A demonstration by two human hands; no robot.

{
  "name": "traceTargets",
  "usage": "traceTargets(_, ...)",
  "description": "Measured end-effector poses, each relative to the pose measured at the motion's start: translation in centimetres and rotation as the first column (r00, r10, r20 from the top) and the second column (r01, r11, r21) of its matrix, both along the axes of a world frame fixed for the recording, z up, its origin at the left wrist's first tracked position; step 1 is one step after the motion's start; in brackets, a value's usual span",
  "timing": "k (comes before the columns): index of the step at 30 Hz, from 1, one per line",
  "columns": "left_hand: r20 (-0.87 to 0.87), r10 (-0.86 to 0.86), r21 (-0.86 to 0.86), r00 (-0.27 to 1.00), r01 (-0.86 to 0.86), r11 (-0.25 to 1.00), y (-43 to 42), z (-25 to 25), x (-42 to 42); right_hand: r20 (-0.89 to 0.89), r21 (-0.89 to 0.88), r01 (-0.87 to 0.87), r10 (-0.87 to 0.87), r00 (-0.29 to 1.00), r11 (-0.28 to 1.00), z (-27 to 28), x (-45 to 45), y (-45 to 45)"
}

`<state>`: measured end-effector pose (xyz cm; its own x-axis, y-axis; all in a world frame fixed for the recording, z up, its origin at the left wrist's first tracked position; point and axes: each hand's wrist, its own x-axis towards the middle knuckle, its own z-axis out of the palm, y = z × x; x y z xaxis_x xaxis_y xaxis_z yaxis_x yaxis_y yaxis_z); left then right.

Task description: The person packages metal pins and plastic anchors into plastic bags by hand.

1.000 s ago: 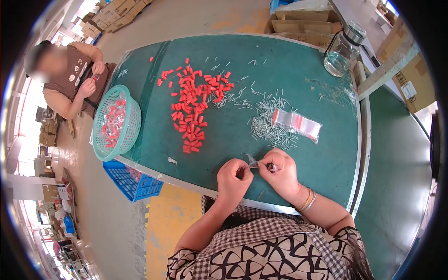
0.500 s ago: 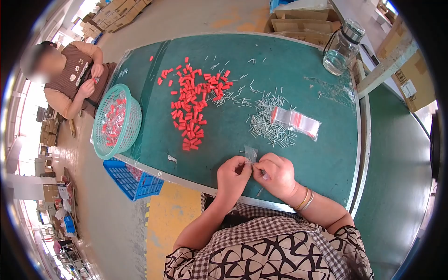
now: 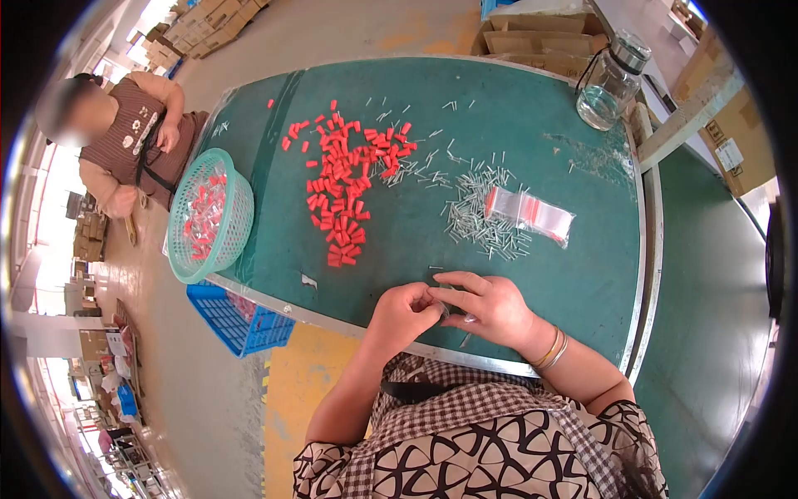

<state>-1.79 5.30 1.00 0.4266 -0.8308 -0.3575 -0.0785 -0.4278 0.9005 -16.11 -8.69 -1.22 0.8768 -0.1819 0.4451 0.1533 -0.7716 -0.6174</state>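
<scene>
My left hand (image 3: pixel 403 316) is closed near the front edge of the green table, its thumb and index finger pinching a small clear bag (image 3: pixel 443 311) that is mostly hidden. Touching it from the right is my right hand (image 3: pixel 490 312), with fingers curled over the bag and a bit of clear plastic showing under them. Beyond the hands lies a pile of metal screws (image 3: pixel 482 216), with a stack of clear bags with red strips (image 3: pixel 532 214) on its right part. Many red plugs (image 3: pixel 339 183) are heaped to the left of the screws. A single screw (image 3: pixel 435 267) lies just above my fingers.
A mint basket (image 3: pixel 241 212) of filled bags stands at the table's left edge, above a blue crate (image 3: pixel 266 333). A glass jug (image 3: pixel 603 96) is at the back right. Across the left side, another person (image 3: pixel 133 137) sits, hands apart. Cardboard boxes (image 3: pixel 540 46) stand behind the table.
The clear bag that stood up between my fingertips is now lower and largely covered. My right fingers have stretched over toward my left hand. The other person's hands have moved apart.
</scene>
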Motion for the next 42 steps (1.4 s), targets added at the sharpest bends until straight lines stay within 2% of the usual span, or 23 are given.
traceTargets(5,-0.049,-0.092,0.056,0.995,0.095,0.994,0.3,-0.9,0.7,-0.003,0.064,-0.040,0.040,0.999,0.997,-0.2,0.1,0.0)
traceTargets(8,-0.100,-0.025,-0.025,0.995,0.023,0.999,0.3,-0.4,0.4,-0.023,0.189,-0.007,0.011,1.000,0.982,0.3,0.2,0.0)
traceTargets(11,0.040,0.110,-0.169,0.993,-0.102,0.980,0.5,0.4,-0.3,-0.074,0.371,0.023,0.005,0.997,0.929,0.5,0.2,-0.3)
traceTargets(12,0.223,0.069,-0.249,0.972,-0.012,0.968,0.6,0.4,-0.4,-0.090,0.405,0.033,0.004,0.996,0.914,0.5,0.2,-0.3)
traceTargets(14,0.563,0.037,-0.349,0.826,0.198,0.916,0.9,0.4,-0.5,-0.152,0.472,0.056,0.019,0.988,0.880,0.7,0.2,-0.3)
traceTargets(18,0.740,-0.096,-0.196,0.666,0.349,0.917,0.5,-0.2,-0.9,-0.259,0.530,0.092,0.058,0.964,0.843,0.9,0.3,-0.4)
traceTargets(21,0.789,-0.112,-0.174,0.605,0.393,0.903,0.1,-0.2,-0.9,-0.221,0.514,0.059,0.065,0.973,0.856,0.3,0.2,-0.4)
traceTargets(22,0.788,-0.123,-0.169,0.604,0.403,0.899,0.2,-0.3,-0.8,-0.193,0.504,0.038,0.070,0.979,0.863,0.3,0.3,-0.4)
traceTargets(26,0.801,-0.125,-0.165,0.585,0.417,0.894,0.4,0.1,-0.9,-0.274,0.597,0.052,0.143,0.951,0.801,1.3,0.1,-0.8)
traceTargets(29,0.795,-0.108,-0.201,0.597,0.427,0.882,0.5,0.0,-0.7,-0.185,0.563,-0.016,0.145,0.972,0.826,0.9,0.1,-0.3)
traceTargets(33,0.727,-0.113,-0.248,0.678,0.412,0.877,0.7,-0.4,-0.8,-0.108,0.561,-0.071,0.157,0.982,0.825,0.0,0.1,-0.4)
traceTargets(39,0.676,-0.095,-0.280,0.730,0.374,0.884,0.9,-0.7,-1.0,-0.151,0.774,-0.030,0.230,0.961,0.632,-0.4,-0.2,-0.7)
traceTargets(42,0.536,0.002,-0.406,0.844,0.256,0.878,0.4,0.1,-1.4,-0.085,0.917,-0.005,0.208,0.974,0.399,-1.2,-0.2,-0.5)
